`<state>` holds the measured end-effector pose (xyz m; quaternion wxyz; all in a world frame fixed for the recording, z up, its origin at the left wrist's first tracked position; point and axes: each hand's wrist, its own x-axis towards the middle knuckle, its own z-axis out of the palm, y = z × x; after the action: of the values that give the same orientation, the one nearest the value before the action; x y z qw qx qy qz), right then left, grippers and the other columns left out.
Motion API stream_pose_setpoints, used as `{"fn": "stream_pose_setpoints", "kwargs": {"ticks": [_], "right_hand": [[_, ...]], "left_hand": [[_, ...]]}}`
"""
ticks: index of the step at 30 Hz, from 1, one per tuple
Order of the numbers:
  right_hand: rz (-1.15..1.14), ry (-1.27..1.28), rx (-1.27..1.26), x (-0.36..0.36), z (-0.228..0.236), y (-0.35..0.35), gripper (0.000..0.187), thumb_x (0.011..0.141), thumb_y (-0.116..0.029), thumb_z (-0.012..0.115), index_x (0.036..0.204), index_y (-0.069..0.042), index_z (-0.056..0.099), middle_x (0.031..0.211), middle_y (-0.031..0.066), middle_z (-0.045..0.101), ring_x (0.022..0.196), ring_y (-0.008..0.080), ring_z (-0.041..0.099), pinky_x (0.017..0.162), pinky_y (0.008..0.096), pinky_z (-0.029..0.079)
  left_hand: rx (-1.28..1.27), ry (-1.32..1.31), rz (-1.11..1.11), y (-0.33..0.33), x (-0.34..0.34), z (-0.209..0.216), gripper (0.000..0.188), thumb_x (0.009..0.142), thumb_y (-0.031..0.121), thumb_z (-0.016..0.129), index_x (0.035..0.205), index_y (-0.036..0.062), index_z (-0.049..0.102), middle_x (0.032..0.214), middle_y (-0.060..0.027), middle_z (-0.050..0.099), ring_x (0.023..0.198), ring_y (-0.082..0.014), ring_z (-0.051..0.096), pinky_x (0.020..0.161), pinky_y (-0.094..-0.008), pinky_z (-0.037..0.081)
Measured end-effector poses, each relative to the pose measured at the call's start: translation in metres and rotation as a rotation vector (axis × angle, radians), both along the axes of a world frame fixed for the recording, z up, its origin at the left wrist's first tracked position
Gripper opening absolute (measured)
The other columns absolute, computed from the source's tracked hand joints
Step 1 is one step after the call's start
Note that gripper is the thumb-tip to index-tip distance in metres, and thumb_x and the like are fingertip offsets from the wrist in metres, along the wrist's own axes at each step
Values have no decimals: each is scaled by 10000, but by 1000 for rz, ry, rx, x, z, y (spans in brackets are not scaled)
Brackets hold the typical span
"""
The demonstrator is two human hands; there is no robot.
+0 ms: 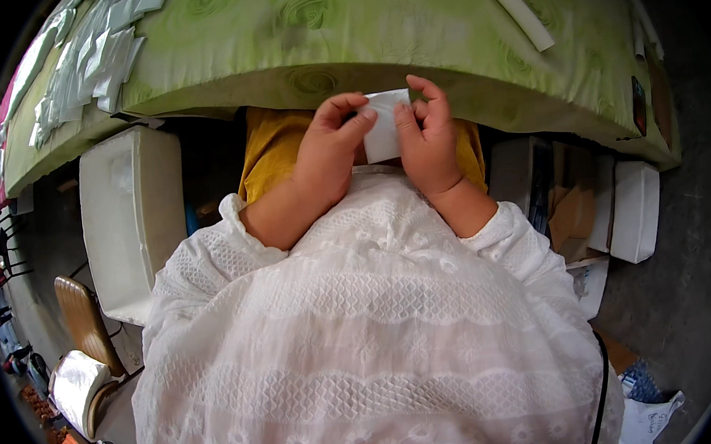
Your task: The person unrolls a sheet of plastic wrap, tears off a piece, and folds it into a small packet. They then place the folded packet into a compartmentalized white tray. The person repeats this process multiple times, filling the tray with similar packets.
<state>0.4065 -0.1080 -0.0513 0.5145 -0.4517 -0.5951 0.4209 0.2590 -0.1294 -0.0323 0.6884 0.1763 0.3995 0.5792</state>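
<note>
A small flat white pouch [386,130], thin and slightly shiny, is held upright between my two hands, just off the front edge of the green-covered table. My left hand [328,144] pinches its left edge between thumb and curled fingers. On the opposite edge, the thumb of my right hand [430,139] presses against the pouch, and the index finger of that hand sticks up, curved away from it. The fingertips behind the pouch are hidden. Many similar flat white pieces [105,62] lie in an overlapping heap at the table's left.
A green rose-patterned cloth covers the table [304,23]; a long white strip [510,1] lies on it at right. A white foam box [115,226] stands at left, near a brown chair [85,322]. Cardboard [571,203] and another white box [635,210] are at right.
</note>
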Motion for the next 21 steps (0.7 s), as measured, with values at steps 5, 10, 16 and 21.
{"fn": "stream_pose_setpoints", "kwargs": {"ticks": [5,10,16,21], "right_hand": [[64,140,-52,-8,-2,5,389,919,-35,622,1283,-28,483,855,16,566,734,74,517,674,235,468],[-22,131,14,9,12,21,264,925,-45,627,1180,-23,563,860,3,552,742,62,508,677,218,460],[-225,-220,305,40,40,85,186,898,-58,633,1079,-18,617,877,65,610,756,164,569,706,282,488],[-254,-746,566,72,29,168,275,844,-132,623,1100,-33,646,993,154,653,914,341,611,826,425,502]], "left_hand": [[45,435,-195,-2,-9,-13,197,859,-14,646,1048,41,628,977,-16,627,859,-93,555,756,-220,461],[66,412,-176,-3,-8,-10,205,871,-27,633,1066,40,639,930,23,592,819,-65,515,735,-205,435],[17,232,-130,1,-10,-9,377,863,-69,526,1223,20,593,1042,-19,595,886,-87,522,749,-218,441],[51,78,-120,4,-10,0,545,850,-95,471,1384,15,462,1238,-81,583,1072,-140,568,858,-264,485]]}}
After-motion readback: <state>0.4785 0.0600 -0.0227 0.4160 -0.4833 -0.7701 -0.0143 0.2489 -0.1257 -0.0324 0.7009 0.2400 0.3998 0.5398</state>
